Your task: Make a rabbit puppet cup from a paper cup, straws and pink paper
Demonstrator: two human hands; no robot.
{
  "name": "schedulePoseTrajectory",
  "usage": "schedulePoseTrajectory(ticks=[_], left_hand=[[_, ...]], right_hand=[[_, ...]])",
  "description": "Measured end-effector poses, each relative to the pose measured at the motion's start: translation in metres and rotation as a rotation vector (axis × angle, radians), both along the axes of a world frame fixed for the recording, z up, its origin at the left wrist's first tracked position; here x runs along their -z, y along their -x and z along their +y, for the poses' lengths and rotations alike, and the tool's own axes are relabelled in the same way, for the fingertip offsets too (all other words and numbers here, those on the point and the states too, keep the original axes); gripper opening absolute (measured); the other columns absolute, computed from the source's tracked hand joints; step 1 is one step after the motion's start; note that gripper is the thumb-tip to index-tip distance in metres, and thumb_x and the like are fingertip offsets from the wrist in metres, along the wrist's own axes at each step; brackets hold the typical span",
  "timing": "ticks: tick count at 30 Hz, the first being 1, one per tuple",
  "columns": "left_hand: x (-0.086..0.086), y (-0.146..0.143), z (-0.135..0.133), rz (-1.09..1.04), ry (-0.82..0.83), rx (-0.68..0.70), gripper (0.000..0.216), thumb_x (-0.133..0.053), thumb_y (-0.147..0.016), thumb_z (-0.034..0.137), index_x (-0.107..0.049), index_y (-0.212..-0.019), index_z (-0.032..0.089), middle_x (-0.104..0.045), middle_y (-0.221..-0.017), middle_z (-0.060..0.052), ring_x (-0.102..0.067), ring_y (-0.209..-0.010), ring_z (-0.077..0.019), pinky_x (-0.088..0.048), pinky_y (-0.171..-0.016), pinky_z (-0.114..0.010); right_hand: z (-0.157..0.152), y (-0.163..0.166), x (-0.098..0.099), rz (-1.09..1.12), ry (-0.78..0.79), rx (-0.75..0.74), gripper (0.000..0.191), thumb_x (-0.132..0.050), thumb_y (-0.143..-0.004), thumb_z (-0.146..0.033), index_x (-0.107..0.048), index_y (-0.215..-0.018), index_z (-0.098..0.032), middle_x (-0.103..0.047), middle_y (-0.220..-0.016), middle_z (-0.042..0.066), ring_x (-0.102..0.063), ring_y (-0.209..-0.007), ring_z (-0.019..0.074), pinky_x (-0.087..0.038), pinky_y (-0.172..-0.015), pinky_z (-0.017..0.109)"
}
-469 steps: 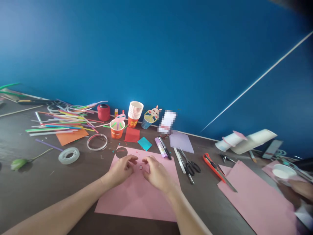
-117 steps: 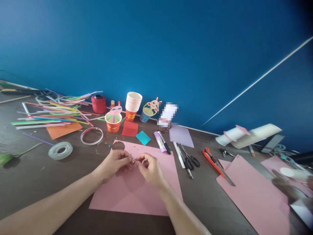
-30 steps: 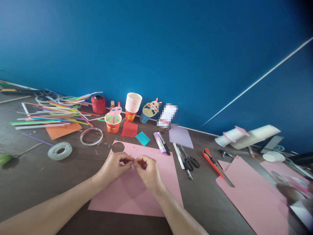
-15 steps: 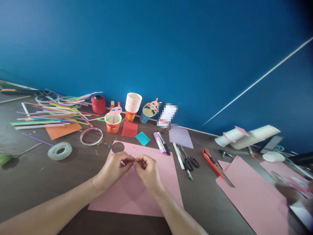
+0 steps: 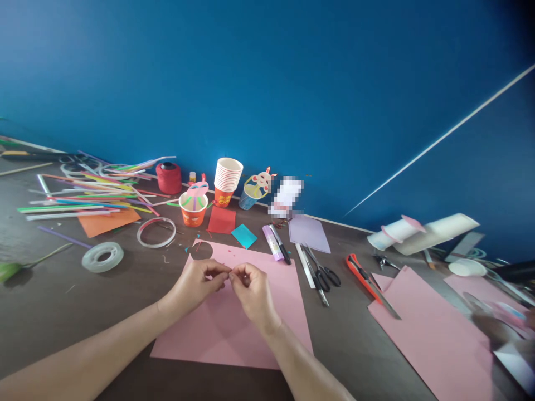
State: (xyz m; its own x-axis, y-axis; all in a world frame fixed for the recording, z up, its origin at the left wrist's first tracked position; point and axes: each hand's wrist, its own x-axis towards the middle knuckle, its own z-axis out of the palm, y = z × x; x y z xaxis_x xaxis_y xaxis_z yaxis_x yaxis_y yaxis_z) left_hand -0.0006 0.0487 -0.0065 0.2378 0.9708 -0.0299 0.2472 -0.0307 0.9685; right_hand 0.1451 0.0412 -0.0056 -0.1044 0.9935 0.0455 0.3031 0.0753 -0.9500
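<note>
Over a sheet of pink paper [image 5: 251, 345] my left hand [image 5: 198, 284] and my right hand [image 5: 253, 289] meet with their fingertips pinched together. Whatever lies between the fingers is too small to make out. A round hole [image 5: 202, 250] shows near the sheet's upper left corner, beside my left hand. Small red scraps [image 5: 229, 250] lie just beyond the fingertips. Beyond the sheet's far edge are a red paper square [image 5: 222, 220] and a smaller teal paper square [image 5: 244, 236]. A purple glue stick [image 5: 272, 243] and a black marker [image 5: 280, 244] touch the sheet's upper right part.
Colourful straws [image 5: 87, 195] and a tape roll [image 5: 102, 257] lie left. Stacked paper cups [image 5: 228, 181], a cup with a pink figure [image 5: 193, 211] and red thread [image 5: 169, 179] stand along the blue wall. Scissors [image 5: 324, 275], an orange cutter [image 5: 363, 277] and more pink paper [image 5: 438, 334] lie right.
My hands stay in almost the same place over the pink sheet, their fingertips shifting only slightly. The things on the table have not moved.
</note>
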Motion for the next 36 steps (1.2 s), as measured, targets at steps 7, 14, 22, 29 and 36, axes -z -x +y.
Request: schedulePoseTrajectory(ticks=[7, 14, 22, 29, 36], left_hand=[[0.0072, 0.0016, 0.0039, -0.078, 0.082, 0.005, 0.022, -0.057, -0.073, 0.027, -0.069, -0.084, 0.012, -0.065, -0.071, -0.005, -0.059, -0.060, -0.0139, -0.049, -0.056, -0.024], [0.0078, 0.0019, 0.0038, -0.058, 0.062, 0.019, 0.021, -0.056, -0.073, 0.025, -0.070, -0.084, 0.014, -0.067, -0.071, -0.005, -0.060, -0.060, -0.0135, -0.049, -0.056, -0.023], [0.0048, 0.0009, 0.0043, -0.023, 0.063, -0.004, 0.018, -0.055, -0.072, 0.025, -0.069, -0.075, 0.013, -0.067, -0.065, -0.004, -0.060, -0.058, -0.0136, -0.048, -0.053, -0.022], [0.0052, 0.0010, 0.0048, 0.025, 0.002, -0.032, 0.014, -0.055, -0.068, 0.017, -0.069, -0.070, 0.013, -0.067, -0.062, -0.003, -0.061, -0.057, -0.0134, -0.048, -0.056, -0.021], [0.0028, 0.0008, 0.0034, 0.017, -0.001, -0.027, 0.014, -0.055, -0.068, 0.017, -0.068, -0.071, 0.014, -0.068, -0.063, -0.003, -0.061, -0.058, -0.0138, -0.048, -0.055, -0.021]], right_hand=[[-0.0013, -0.0003, 0.0057, -0.058, -0.055, -0.020, 0.011, -0.050, -0.077, -0.022, -0.053, -0.068, -0.016, -0.055, -0.061, -0.001, -0.048, -0.050, 0.0092, -0.036, -0.045, 0.017], [-0.0004, -0.0002, 0.0075, -0.113, -0.089, 0.000, 0.009, -0.050, -0.075, -0.020, -0.053, -0.068, -0.016, -0.057, -0.062, 0.000, -0.050, -0.051, 0.0097, -0.038, -0.045, 0.017], [-0.0009, 0.0000, 0.0099, -0.145, -0.100, -0.010, 0.009, -0.049, -0.075, -0.020, -0.054, -0.069, -0.016, -0.056, -0.061, 0.000, -0.051, -0.053, 0.0110, -0.039, -0.047, 0.019], [-0.0039, 0.0006, 0.0058, -0.206, -0.155, -0.014, 0.010, -0.049, -0.075, -0.018, -0.055, -0.067, -0.017, -0.055, -0.059, -0.002, -0.048, -0.051, 0.0099, -0.038, -0.049, 0.019], [-0.0036, 0.0007, 0.0068, -0.176, -0.131, -0.008, 0.011, -0.050, -0.075, -0.019, -0.055, -0.066, -0.017, -0.056, -0.059, -0.001, -0.050, -0.051, 0.0105, -0.039, -0.049, 0.019]])
